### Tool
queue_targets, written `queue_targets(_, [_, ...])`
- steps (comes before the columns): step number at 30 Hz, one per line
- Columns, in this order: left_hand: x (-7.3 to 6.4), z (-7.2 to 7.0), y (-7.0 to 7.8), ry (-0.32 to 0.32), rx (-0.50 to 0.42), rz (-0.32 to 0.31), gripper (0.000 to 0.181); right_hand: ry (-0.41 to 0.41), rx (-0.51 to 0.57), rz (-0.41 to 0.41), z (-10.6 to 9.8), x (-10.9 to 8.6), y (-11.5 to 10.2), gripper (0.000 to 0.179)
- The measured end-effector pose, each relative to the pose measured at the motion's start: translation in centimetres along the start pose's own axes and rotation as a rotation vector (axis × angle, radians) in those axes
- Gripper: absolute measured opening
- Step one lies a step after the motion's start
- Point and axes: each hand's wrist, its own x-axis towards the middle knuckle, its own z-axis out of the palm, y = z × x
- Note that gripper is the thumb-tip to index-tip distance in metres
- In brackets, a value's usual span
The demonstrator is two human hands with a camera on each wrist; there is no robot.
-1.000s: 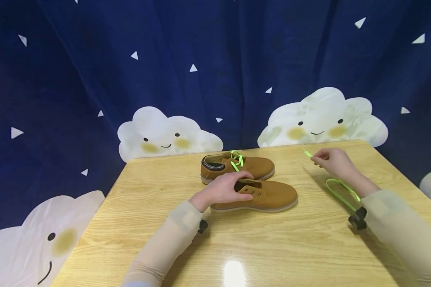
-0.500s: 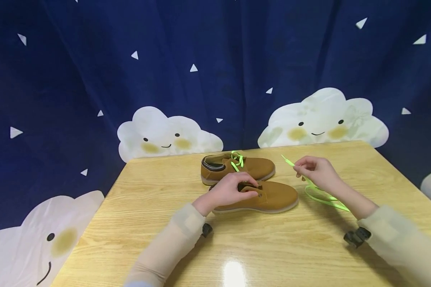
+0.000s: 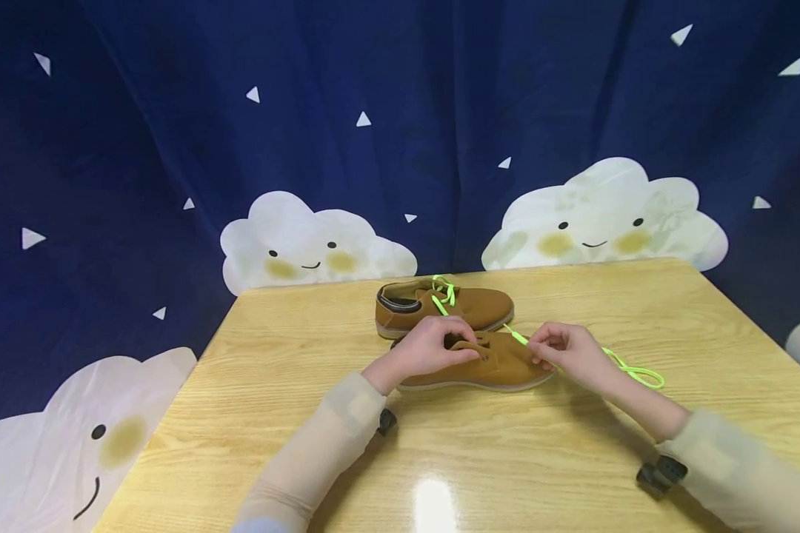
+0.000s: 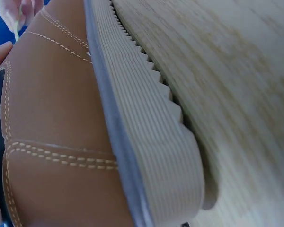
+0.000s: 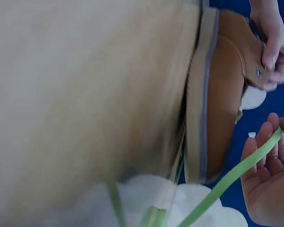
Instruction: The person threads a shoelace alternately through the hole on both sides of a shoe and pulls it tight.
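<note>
A brown lace-up shoe [image 3: 507,364] lies in front, toe to the right. My left hand [image 3: 433,346] pinches its eyelet flap between thumb and fingers, which the right wrist view shows beside a metal eyelet. Over the toe, my right hand [image 3: 576,357] pinches a neon green shoelace [image 5: 227,182] near its end, the tip pointing left towards the eyelets. The rest of this lace trails behind the hand onto the table. In the left wrist view, the shoe's heel side [image 4: 57,109] and ridged sole [image 4: 146,151] fill much of the frame.
Just behind stands a second brown shoe [image 3: 490,305], with a green lace [image 3: 447,293] tied in it. Both shoes are on a light wooden table [image 3: 293,414]. A dark blue curtain [image 3: 347,59] with clouds hangs behind the table's far edge.
My right hand has moved left and nearer, bringing the lace tip from the table's right side to over the front shoe. My left hand stays at the flap, its fingers slightly shifted.
</note>
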Motion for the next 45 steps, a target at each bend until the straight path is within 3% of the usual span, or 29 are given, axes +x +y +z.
queue_targets(10, [0.2, -0.3, 0.3, -0.019, -0.019, -0.079, 0.007, -0.084, 0.017, -0.131, 1.8, -1.6, -0.3, 0.004])
queue_targets(17, [0.1, -0.3, 0.3, -0.026, -0.034, -0.088, 0.008, -0.151, -0.013, -0.095, 2.4, -1.9, -0.5, 0.01])
queue_targets(33, [0.0, 0.1, 0.1, -0.005, -0.019, -0.073, 0.008, -0.113, -0.048, -0.036, 3.8, -0.8, -0.8, 0.008])
queue_targets(45, [-0.1, 0.1, 0.2, -0.011, -0.032, -0.077, 0.007, -0.054, -0.14, -0.018, 5.3, 0.6, -1.0, 0.021])
